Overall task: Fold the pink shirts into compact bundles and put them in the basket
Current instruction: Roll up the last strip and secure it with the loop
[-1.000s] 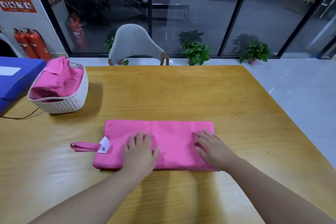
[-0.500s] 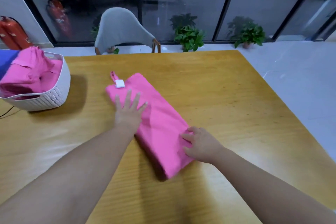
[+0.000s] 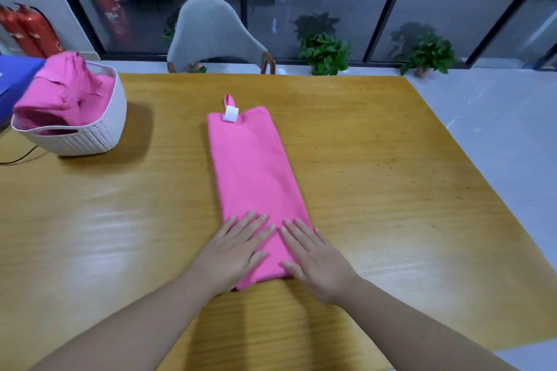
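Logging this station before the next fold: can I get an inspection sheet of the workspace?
Surface: wooden table, glossy.
Job's things: folded pink shirt lying lengthwise, white tag at far end; basket at left holding pink shirts.
Clutter: blue box at left edge.
Hands: left hand and right hand flat on the shirt's near end.
Cables: black cable by basket.
Surroundings: grey chair, plants, fire extinguishers, glass wall.

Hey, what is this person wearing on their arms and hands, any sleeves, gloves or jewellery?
Nothing visible: the left hand and right hand are bare, without gloves, rings or watch, and both forearms are uncovered up to the frame edge. Fingernails are short and unpainted.
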Action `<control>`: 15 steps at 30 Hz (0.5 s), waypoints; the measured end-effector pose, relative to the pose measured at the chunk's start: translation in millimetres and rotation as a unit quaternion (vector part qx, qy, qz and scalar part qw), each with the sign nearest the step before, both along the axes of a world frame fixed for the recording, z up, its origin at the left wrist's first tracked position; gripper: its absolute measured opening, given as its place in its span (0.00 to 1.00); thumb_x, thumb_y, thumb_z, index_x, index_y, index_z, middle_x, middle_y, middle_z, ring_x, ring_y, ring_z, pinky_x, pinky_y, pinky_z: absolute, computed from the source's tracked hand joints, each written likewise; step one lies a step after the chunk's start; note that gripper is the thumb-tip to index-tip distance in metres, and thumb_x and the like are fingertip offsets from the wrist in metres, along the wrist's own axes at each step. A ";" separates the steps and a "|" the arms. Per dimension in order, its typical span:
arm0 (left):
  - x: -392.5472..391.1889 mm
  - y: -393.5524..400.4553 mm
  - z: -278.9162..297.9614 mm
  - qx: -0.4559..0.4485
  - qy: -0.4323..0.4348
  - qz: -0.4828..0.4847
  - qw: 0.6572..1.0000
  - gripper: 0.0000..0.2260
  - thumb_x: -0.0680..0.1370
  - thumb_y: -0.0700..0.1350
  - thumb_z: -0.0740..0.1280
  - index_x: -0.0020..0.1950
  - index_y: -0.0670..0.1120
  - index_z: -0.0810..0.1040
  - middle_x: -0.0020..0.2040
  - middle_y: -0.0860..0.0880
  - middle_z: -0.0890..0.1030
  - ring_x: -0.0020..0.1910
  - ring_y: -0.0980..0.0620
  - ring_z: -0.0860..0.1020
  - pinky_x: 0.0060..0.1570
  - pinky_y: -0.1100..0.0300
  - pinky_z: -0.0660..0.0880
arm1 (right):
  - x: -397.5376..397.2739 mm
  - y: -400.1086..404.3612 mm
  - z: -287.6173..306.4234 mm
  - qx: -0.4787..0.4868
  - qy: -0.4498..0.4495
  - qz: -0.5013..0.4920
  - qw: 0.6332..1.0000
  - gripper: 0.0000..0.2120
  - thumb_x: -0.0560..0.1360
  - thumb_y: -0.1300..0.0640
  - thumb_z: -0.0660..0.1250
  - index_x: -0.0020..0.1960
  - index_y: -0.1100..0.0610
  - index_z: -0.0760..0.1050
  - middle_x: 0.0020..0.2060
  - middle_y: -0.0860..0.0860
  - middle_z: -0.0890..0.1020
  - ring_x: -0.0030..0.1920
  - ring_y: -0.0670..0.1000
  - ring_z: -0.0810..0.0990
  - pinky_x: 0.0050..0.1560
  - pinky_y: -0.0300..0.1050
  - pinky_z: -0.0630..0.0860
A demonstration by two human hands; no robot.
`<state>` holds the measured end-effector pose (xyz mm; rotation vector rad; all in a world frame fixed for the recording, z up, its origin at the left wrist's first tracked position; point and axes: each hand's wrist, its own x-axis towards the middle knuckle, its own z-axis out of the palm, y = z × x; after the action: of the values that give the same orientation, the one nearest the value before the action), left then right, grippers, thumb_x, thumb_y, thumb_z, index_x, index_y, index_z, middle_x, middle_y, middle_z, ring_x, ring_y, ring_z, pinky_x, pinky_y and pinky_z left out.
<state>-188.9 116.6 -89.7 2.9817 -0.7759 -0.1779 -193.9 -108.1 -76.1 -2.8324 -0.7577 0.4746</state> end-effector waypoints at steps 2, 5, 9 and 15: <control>-2.1 -3.0 5.1 -0.039 -0.058 -0.012 0.997 0.21 0.80 0.57 0.50 0.65 0.54 0.75 0.67 0.53 0.75 0.67 0.51 0.72 0.66 0.54 0.60 | -1.2 -5.6 1.7 -0.001 -0.020 0.032 0.999 0.39 0.76 0.30 0.40 0.78 0.55 0.52 0.77 0.48 0.51 0.76 0.50 0.46 0.74 0.52 0.44; -19.6 -5.2 9.8 -0.123 -0.116 -0.050 0.984 0.14 0.75 0.55 0.57 0.50 0.53 0.79 0.50 0.54 0.77 0.52 0.54 0.73 0.49 0.58 0.76 | -7.2 -13.3 6.8 -0.020 -0.119 0.099 0.988 0.30 0.71 0.37 0.61 0.66 0.54 0.69 0.65 0.52 0.76 0.66 0.52 0.74 0.66 0.51 0.71; -43.2 -6.2 5.2 -0.134 -0.116 -0.056 0.983 0.20 0.71 0.64 0.59 0.52 0.51 0.77 0.45 0.54 0.76 0.47 0.55 0.72 0.48 0.61 0.68 | -12.5 -8.4 0.7 0.034 -0.234 0.143 0.961 0.13 0.69 0.53 0.67 0.53 0.57 0.77 0.46 0.51 0.81 0.46 0.51 0.80 0.54 0.42 0.73; -53.5 -7.3 3.7 -0.164 -0.142 0.014 0.976 0.16 0.72 0.56 0.60 0.55 0.48 0.70 0.43 0.52 0.78 0.44 0.54 0.75 0.41 0.60 0.77 | 6.4 15.1 34.0 0.004 -0.145 0.087 0.986 0.11 0.72 0.57 0.56 0.40 0.60 0.75 0.34 0.55 0.80 0.35 0.56 0.79 0.39 0.46 0.68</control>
<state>-242.3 109.2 -86.0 2.7285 -0.7037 0.3519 -187.5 -93.0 -42.2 -2.8763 -1.0618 0.0773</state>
